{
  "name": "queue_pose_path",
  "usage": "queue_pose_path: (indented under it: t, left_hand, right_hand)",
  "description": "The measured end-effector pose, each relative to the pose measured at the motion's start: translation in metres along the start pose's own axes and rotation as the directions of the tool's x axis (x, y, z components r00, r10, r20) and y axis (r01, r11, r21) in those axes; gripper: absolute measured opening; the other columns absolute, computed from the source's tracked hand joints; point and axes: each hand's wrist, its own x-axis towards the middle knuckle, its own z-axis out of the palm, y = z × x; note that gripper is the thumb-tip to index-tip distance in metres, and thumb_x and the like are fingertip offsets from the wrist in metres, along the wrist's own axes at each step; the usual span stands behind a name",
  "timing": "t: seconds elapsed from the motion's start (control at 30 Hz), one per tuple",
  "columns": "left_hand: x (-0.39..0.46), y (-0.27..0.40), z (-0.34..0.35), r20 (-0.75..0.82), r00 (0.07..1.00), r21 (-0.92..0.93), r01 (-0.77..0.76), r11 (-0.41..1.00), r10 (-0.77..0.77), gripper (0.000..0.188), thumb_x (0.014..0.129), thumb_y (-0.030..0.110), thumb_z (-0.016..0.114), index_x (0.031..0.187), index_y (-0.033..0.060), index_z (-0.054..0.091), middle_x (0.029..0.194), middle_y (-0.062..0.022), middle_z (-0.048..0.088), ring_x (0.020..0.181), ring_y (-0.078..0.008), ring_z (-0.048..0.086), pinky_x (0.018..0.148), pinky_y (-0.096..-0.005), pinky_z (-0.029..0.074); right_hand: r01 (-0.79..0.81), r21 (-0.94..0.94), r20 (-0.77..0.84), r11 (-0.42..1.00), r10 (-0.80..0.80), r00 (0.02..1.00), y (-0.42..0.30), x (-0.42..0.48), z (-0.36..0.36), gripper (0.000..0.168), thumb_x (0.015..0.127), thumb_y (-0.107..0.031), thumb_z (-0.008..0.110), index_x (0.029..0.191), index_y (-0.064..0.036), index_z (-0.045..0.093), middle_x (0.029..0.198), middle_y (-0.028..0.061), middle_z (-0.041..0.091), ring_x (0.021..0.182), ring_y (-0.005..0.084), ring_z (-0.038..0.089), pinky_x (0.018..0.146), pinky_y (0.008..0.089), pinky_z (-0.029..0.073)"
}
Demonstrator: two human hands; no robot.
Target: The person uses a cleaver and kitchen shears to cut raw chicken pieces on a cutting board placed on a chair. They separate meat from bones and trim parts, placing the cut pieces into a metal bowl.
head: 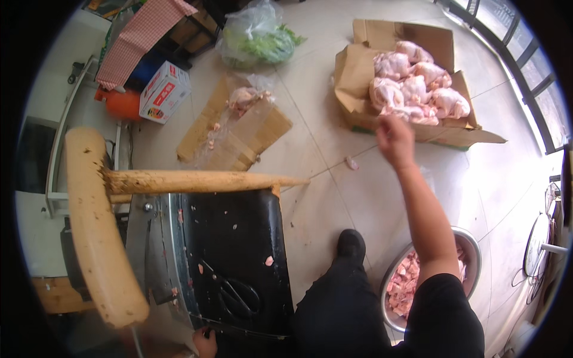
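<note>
My right hand (396, 141) reaches out to the near edge of an open cardboard box (353, 80) filled with several raw whole chickens (414, 89). Its fingers are curled and partly hidden, so I cannot tell whether they hold anything. My left hand (206, 343), only partly in view at the bottom, is at the lower edge of a black-topped machine (241, 215); its grip is unclear. Over the machine stands a thick, worn yellow T-shaped handle (100, 241). Small meat scraps (269, 261) lie on the black top.
Below my right arm, a metal basin (474, 259) contains cut raw meat pieces (403, 286). Flattened cardboard (268, 129) with plastic and raw poultry (244, 97) lies on the tiled floor. Beyond it are bagged leafy greens (264, 44), with a printed carton (165, 94) to the left.
</note>
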Motion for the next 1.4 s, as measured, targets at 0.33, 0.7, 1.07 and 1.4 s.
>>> queue_pose_path:
  t: [0.33,0.7,1.07,1.4]
  left_hand:
    - [0.011,0.046,-0.02,0.052,0.997,0.041,0.057,0.998,-0.06,0.031,0.082,0.023,0.074,0.098,-0.003,0.069,0.095,-0.0222,0.069,0.09,-0.04,0.067,0.083,-0.0485,0.051]
    - [0.041,0.008,-0.003,0.113,0.971,0.046,-0.216,0.975,0.21,0.028,0.074,0.027,0.077,0.09,0.0042,0.071,0.094,-0.0174,0.07,0.097,-0.0389,0.064,0.087,-0.0513,0.047]
    - [0.097,-0.037,-0.009,0.28,0.911,0.213,-0.368,0.905,0.304,0.041,0.073,0.028,0.077,0.109,0.008,0.074,0.116,-0.0173,0.069,0.11,-0.0343,0.065,0.099,-0.0422,0.05]
    - [0.023,-0.112,-0.026,0.351,0.838,0.32,-0.526,0.788,0.417,0.035,0.086,0.036,0.06,0.097,0.007,0.077,0.099,-0.0183,0.073,0.093,-0.0351,0.07,0.084,-0.0445,0.056]
  right_hand:
    - [-0.038,-0.514,0.674,0.857,0.43,0.601,0.068,-0.15,0.174,0.039,0.096,-0.013,0.046,0.133,-0.009,0.059,0.149,0.0139,0.046,0.139,0.036,0.042,0.11,0.0524,0.039]
    - [-0.906,0.153,0.686,0.394,0.618,0.384,0.007,-0.235,-0.062,0.031,0.083,0.004,0.064,0.112,-0.002,0.061,0.102,0.0145,0.069,0.088,0.0257,0.069,0.073,0.0391,0.058]
    - [-0.861,0.508,0.597,0.015,0.714,0.365,-0.065,-0.327,-0.292,0.052,0.081,0.014,0.055,0.131,0.003,0.052,0.112,0.0174,0.062,0.103,0.0289,0.066,0.084,0.0383,0.059]
    - [-0.822,0.255,0.43,0.509,0.702,0.568,-0.144,-0.415,-0.292,0.021,0.082,-0.006,0.067,0.103,-0.004,0.068,0.082,0.0038,0.065,0.068,0.014,0.061,0.06,0.0301,0.049]
